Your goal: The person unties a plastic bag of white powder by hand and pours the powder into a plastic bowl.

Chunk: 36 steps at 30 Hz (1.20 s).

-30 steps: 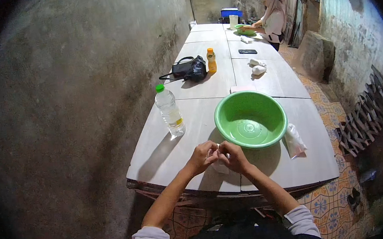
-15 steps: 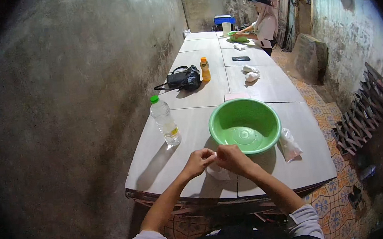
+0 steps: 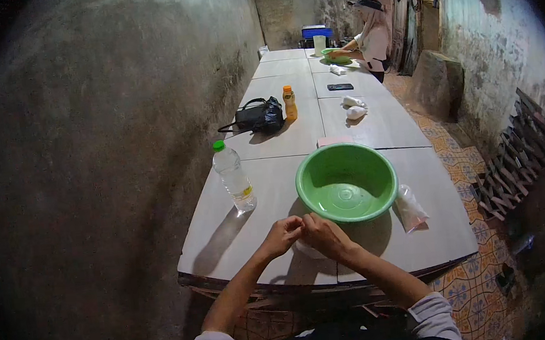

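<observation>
- Stained, unpainted-looking plaster walls [image 3: 133, 137] close in on the left, with flaking pale blue-green paint on the right.
- Patterned orange-and-blue floor tiles [image 3: 479, 268] run along the table's right side, leaving a walkway.
- One long table topped with pale panels [image 3: 447, 239] fills the middle, its seams dividing the surface.
- At the far end a co-worker [image 3: 374, 39] in a dark cap reaches into a smaller green basin [image 3: 339, 58].
- Close by, a large green plastic basin [image 3: 347, 192] sits just beyond the hands, presumably for easy reach; nothing solid shows inside.
- Farther left lies a black handbag [image 3: 261, 117], perhaps set aside to free the near panels.
- Upright, a green-capped clear bottle [image 3: 231, 177] stands left of the basin.
- Left hand [image 3: 283, 235] and right hand [image 3: 325, 235] meet at the near edge, fingertips pinched together on what seems the top of a small plastic bag; the exact grip is hidden.
- Right of the basin rests a clear bag of white contents [image 3: 411, 209].
- Smallest, the small plastic bag [image 3: 308, 252] shows pale beneath the right hand, probably held by its top so its contents sit low.
</observation>
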Available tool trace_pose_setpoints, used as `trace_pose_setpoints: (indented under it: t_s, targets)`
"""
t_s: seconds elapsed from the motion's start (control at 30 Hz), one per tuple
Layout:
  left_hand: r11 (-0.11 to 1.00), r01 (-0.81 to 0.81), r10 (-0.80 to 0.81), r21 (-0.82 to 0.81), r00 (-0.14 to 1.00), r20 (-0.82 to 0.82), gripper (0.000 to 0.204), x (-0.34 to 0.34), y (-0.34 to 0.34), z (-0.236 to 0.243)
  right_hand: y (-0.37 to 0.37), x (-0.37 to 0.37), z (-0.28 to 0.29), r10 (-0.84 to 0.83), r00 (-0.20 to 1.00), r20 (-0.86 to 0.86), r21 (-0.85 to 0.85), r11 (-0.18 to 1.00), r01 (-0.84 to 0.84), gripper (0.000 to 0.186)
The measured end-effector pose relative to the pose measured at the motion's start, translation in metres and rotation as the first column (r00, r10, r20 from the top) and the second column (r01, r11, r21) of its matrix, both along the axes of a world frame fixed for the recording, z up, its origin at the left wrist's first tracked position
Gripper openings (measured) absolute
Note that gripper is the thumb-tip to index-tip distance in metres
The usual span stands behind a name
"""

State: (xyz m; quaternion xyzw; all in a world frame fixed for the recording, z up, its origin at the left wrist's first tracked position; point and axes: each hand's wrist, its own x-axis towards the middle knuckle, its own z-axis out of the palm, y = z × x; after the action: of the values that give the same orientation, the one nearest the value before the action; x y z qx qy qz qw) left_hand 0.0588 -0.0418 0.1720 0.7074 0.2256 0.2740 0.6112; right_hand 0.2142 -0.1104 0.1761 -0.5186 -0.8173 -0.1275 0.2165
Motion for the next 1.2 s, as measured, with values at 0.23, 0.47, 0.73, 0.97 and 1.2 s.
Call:
trace_pose_setpoints:
  t_s: [0.23, 0.47, 0.73, 0.97, 1.2]
  targets:
    - [0.936, -0.113, 0.191, 0.334, 0.959, -0.209, 0.02, -0.002, -0.011, 0.04, -0.006, 0.006, 0.018, 0.172, 0.965, -0.198, -0.037, 0.983, -0.182, 0.014]
    - [1.0, -0.003, -0.001, -0.017, 0.974, -0.228, 0.019, -0.006, -0.004, 0.017, -0.007, 0.005, 0.015, 0.313, 0.918, -0.244, 0.117, 0.949, -0.292, 0.022]
    - [0.993, -0.112, 0.119, 0.042, 0.96, -0.254, 0.02, 0.001, -0.01, 0.015, -0.012, 0.006, 0.03, 0.248, 0.948, -0.201, 0.154, 0.963, -0.22, 0.018]
    - [0.992, -0.118, 0.128, 0.05, 0.95, -0.283, 0.016, 0.006, -0.013, 0.024, -0.008, 0.014, 0.039, 0.212, 0.925, -0.315, -0.024, 0.973, -0.231, 0.016]
    - [0.679, -0.089, 0.131, 0.729, 0.991, -0.001, 0.019, -0.004, -0.018, 0.047, -0.002, 0.029, 0.05, 0.302, 0.796, -0.524, -0.135, 0.894, -0.428, 0.01]
